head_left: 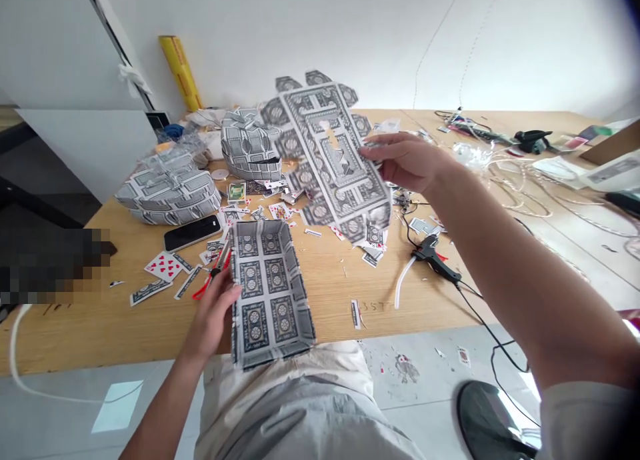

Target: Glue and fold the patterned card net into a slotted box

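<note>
My left hand grips the left wall of an open box made of playing cards, its patterned inside facing up at the table's front edge. Raised above the table, my right hand pinches the right edge of a flat playing-card panel with card flaps sticking out around it. The panel hangs tilted beyond the box, apart from it. Red-handled scissors lie partly hidden behind my left hand. To the right, a black glue gun with a white glue stick rests on the table.
Two card-built baskets stand at the back left, near a black phone and a yellow roll. Loose cards and scraps litter the wooden table. Cords and papers cover the right side. A black round base stands on the floor.
</note>
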Demonstrator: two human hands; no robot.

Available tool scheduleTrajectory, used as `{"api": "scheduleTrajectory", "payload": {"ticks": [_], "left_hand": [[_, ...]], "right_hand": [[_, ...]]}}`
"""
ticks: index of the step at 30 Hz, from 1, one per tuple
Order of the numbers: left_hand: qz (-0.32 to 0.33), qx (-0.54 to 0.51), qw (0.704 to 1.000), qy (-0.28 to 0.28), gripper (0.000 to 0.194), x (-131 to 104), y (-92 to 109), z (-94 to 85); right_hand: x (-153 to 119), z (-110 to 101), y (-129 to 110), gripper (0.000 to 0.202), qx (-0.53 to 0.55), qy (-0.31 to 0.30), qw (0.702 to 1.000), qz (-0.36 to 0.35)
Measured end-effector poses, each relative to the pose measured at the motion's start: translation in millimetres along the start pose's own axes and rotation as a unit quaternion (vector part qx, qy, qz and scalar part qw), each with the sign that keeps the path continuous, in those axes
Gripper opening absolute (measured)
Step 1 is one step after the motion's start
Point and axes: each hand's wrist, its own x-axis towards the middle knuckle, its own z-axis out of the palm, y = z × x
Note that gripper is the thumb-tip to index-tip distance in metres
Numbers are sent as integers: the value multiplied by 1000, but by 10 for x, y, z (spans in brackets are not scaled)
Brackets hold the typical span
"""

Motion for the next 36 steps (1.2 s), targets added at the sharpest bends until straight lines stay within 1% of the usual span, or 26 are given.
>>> {"api": "scheduleTrajectory", "payload": {"ticks": [1,3,6,8,9,10,11,13,14,15,16,18,20,22,25,27,29,31,33,35,36], "left_hand": [[7,16,1000,-5,57,54,-3,101],[10,41,999,-26,53,151,-5,293],[-2,49,998,-28,58,247,-16,512],[1,85,996,-34,59,282,-31,587],[15,123,992,-39,57,295,-35,602],[45,173,983,-36,53,306,-31,602],[90,229,969,-24,50,316,-14,588],[202,321,925,26,43,333,67,526],[253,342,903,54,41,341,134,483],[285,342,893,74,39,346,216,437],[291,326,896,79,39,348,308,394],[261,287,919,75,42,340,500,334],[251,294,920,70,48,313,656,333],[254,347,901,57,54,275,747,393],[262,439,858,49,62,227,773,535],[276,476,832,68,65,212,760,612],[302,482,817,92,65,199,749,649],[325,452,825,100,61,172,739,643],[338,388,850,116,56,120,712,607],[319,289,892,137,53,47,664,563],[293,226,920,128,54,6,635,546]], "right_hand": [[-36,51,18,24,7,30,999,-9],[-116,145,51,24,17,67,997,-30],[-253,243,64,24,37,71,996,-40],[-345,294,66,26,57,57,996,-24],[-388,322,74,26,70,48,996,-9],[-428,354,93,26,86,38,996,7],[-465,389,123,27,102,31,994,24],[-534,470,217,29,132,23,989,56],[-567,514,279,31,143,21,987,70],[-602,561,346,32,153,19,985,82],[-640,612,416,34,161,16,983,92],[-727,724,551,37,176,11,979,104],[-828,851,664,41,188,14,976,109],[-936,986,749,45,198,22,975,101],[-1082,1177,818,48,194,20,979,59],[-1150,1270,820,47,187,17,982,25],[-1184,1315,792,44,185,23,982,-5],[-1181,1308,747,42,187,35,982,-16],[-1148,1259,704,42,196,47,979,-5],[-1102,1196,682,41,214,62,975,11],[-1079,1168,681,41,225,68,972,18]]}}
